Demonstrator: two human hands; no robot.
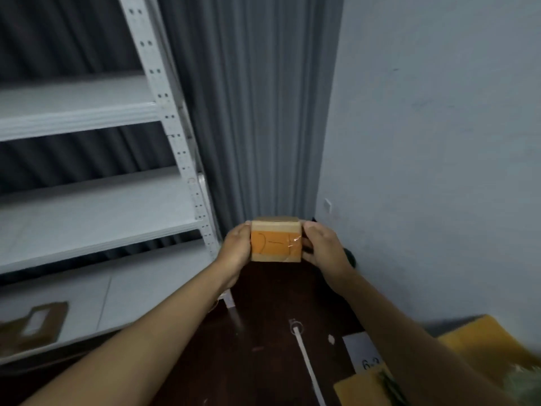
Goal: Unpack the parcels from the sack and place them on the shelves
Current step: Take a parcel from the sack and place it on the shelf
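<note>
A small cardboard parcel (pixel 275 241) with an orange label marked in pen is held out in front of me, above the dark floor. My left hand (pixel 235 249) grips its left side and my right hand (pixel 320 247) grips its right side, thumbs on top. The white metal shelves (pixel 96 221) stand to the left; a brown flat parcel (pixel 35 325) lies on the lowest shelf. The sack is not clearly visible.
A grey curtain (pixel 257 112) hangs straight ahead and a pale wall (pixel 424 142) closes the right side. Yellow envelopes (pixel 486 341) and a white paper lie at the lower right. A white strap (pixel 307 361) runs across the dark floor.
</note>
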